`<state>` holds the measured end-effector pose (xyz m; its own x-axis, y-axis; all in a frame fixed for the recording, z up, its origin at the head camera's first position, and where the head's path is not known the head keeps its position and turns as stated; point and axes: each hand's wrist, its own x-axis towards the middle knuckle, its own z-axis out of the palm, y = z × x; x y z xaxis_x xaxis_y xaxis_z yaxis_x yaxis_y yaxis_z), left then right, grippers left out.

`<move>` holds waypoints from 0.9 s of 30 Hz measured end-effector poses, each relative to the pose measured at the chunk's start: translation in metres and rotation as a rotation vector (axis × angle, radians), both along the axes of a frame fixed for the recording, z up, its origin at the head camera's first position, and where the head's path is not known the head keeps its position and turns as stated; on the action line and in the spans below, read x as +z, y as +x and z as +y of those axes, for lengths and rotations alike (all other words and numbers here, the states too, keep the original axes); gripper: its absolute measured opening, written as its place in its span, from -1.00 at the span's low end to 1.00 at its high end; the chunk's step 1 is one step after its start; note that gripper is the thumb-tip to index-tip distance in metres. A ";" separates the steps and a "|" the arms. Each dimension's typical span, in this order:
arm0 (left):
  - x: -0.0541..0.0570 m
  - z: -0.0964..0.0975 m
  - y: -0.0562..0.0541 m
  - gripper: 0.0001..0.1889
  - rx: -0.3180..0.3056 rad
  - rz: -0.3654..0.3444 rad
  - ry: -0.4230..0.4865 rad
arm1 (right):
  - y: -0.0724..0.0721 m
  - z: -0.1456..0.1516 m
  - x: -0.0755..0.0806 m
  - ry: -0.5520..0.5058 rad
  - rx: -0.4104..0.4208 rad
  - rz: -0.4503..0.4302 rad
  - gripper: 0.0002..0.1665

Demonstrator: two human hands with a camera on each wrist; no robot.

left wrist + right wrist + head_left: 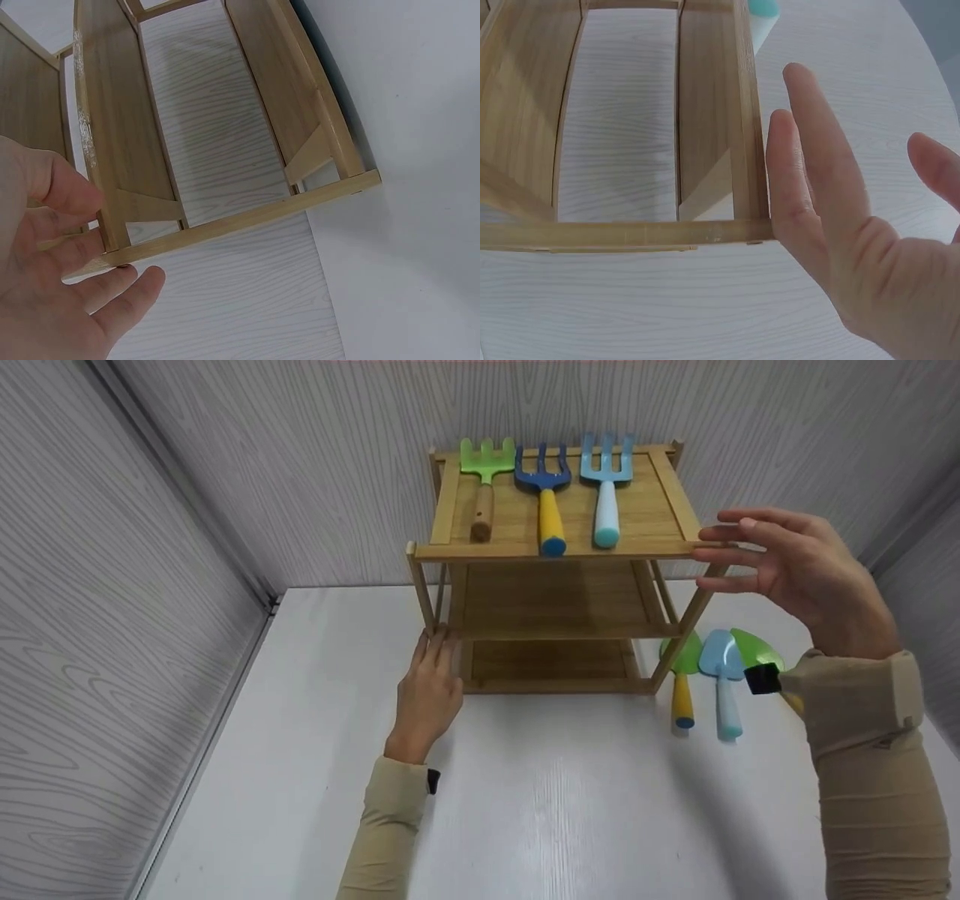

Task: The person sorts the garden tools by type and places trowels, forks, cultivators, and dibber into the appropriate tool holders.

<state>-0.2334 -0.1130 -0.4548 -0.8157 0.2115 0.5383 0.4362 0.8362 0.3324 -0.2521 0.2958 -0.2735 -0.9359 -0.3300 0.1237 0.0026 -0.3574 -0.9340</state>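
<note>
A three-tier wooden shelf rack (555, 551) stands against the back wall. My left hand (431, 686) is at its left front leg near the middle tier, fingers pointing forward. In the left wrist view the left hand's thumb and fingertips are right at the shelf's front rail (94, 165), loosely bent, with two fingers outside the leg. My right hand (802, 562) is beside the top right front corner, fingers extended and spread. In the right wrist view its fingers lie along the outside of the top rail (748, 135), thumb held apart.
On the top tier lie a green hand fork (487, 465), a dark blue one (551, 502) and a light blue one (606, 480). Right of the rack, on the white table (555, 810), lie a green trowel (682, 682), a light blue trowel (724, 675) and another green trowel (757, 649).
</note>
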 end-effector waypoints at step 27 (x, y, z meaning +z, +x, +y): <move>0.002 0.001 0.001 -0.48 0.009 -0.031 0.015 | 0.010 0.040 -0.057 0.012 0.024 -0.085 -0.64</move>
